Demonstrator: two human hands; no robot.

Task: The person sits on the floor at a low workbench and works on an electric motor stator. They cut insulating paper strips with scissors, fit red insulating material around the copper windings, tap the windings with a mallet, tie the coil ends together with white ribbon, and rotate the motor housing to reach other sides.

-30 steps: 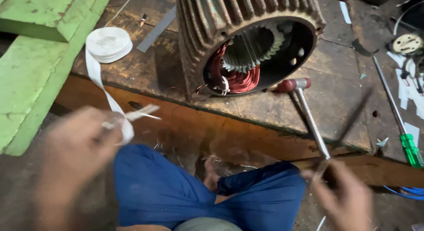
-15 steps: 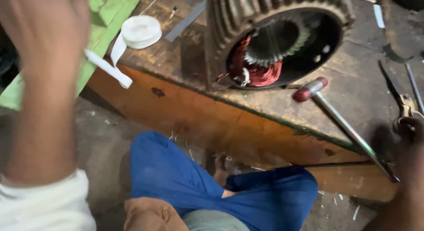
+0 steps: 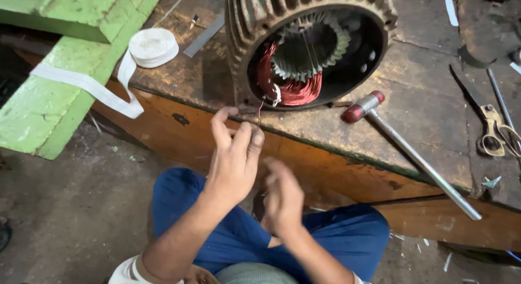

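Note:
A ribbed motor housing (image 3: 244, 39) lies on its side on the wooden bench (image 3: 412, 121), its open end showing red copper windings (image 3: 296, 91). A thin red wire (image 3: 260, 113) hangs from the windings over the bench edge. My left hand (image 3: 234, 156) is raised just below the housing, fingers pinched at that wire's end. My right hand (image 3: 282, 197) hovers lower, blurred, fingers loosely apart and holding nothing I can see. Blue trousers (image 3: 325, 235) fill the space beneath both hands.
A roll of white tape (image 3: 153, 46) sits at the bench's left, its loose strip trailing over a green block (image 3: 49, 105). A small hammer with red ends (image 3: 362, 106) and long metal handle lies right of the housing. Scissors (image 3: 491, 134) lie at the far right.
Both hands let go of the tape strip and the hammer side and came together below the motor opening. The left hand now pinches the red wire. The camera view shifted.

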